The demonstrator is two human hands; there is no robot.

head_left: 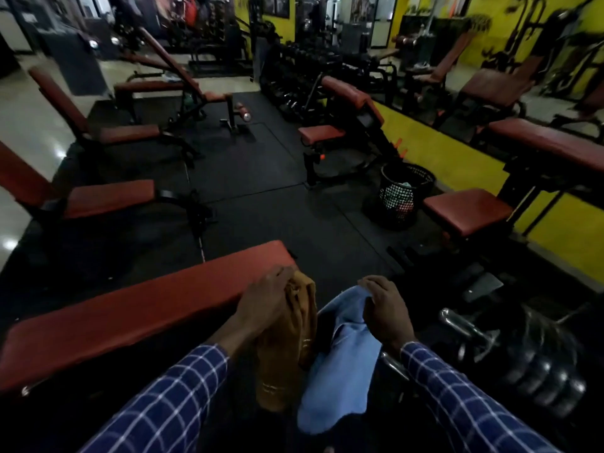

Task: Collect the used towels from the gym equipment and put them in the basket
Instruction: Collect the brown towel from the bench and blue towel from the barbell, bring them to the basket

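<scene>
Fingers (281,275) left hand (265,304) grip orange towel (287,361) | right hand (387,310), blue towel (343,361)

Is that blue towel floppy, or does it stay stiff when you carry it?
Probably floppy: the blue towel hangs limp and folded from the right hand. It looks light, since a few curled fingers hold it. The brown towel in the left hand droops the same way.

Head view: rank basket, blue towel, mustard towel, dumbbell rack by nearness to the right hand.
1. blue towel, gripped by the right hand
2. mustard towel, just left, in the left hand
3. basket, ahead right
4. dumbbell rack, far back
</scene>
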